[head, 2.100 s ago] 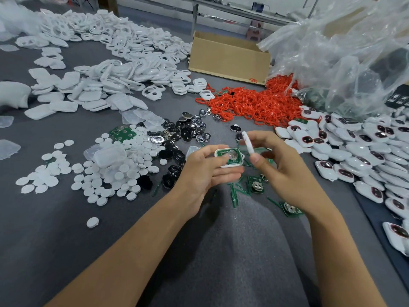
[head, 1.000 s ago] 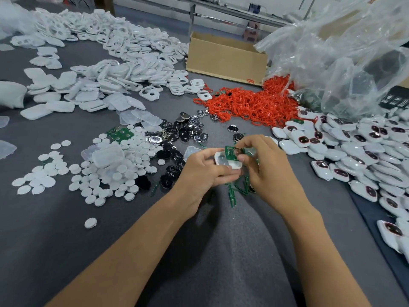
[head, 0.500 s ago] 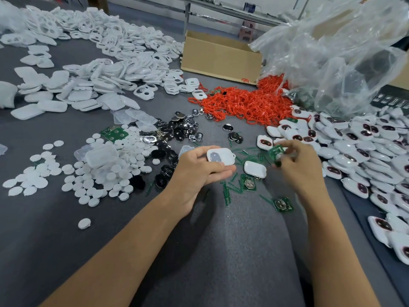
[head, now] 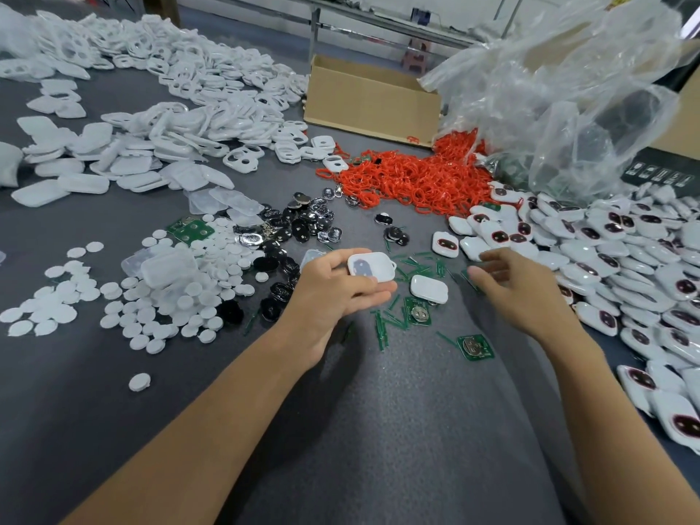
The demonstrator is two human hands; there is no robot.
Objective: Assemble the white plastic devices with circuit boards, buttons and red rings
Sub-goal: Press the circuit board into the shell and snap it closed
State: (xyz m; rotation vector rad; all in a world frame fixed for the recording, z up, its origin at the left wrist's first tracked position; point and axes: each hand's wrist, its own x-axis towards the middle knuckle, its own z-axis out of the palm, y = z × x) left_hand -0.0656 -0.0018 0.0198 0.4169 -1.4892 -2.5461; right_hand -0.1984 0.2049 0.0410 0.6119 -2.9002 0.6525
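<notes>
My left hand (head: pixel 333 293) grips a white plastic shell (head: pixel 371 264) with a dark patch showing in its middle. Just right of it a second white shell (head: pixel 428 287) lies on the grey cloth. My right hand (head: pixel 519 293) hovers further right, fingers loosely spread, and I see nothing in it. Green circuit boards (head: pixel 475 346) with coin cells and green offcuts lie below and between my hands. The heap of red rings (head: pixel 413 181) sits beyond. Black and chrome buttons (head: pixel 299 225) lie up and left of my left hand.
White discs (head: pixel 125 297) spread at the left, with white shell halves (head: pixel 151 119) piled behind them. Assembled devices (head: pixel 613 259) are heaped along the right. A cardboard box (head: pixel 371 100) and a clear plastic bag (head: pixel 568 96) stand at the back.
My right hand took the green board out of the shell, carried it right and now shows nothing in it. My left hand keeps its shell; another shell now lies between my hands.
</notes>
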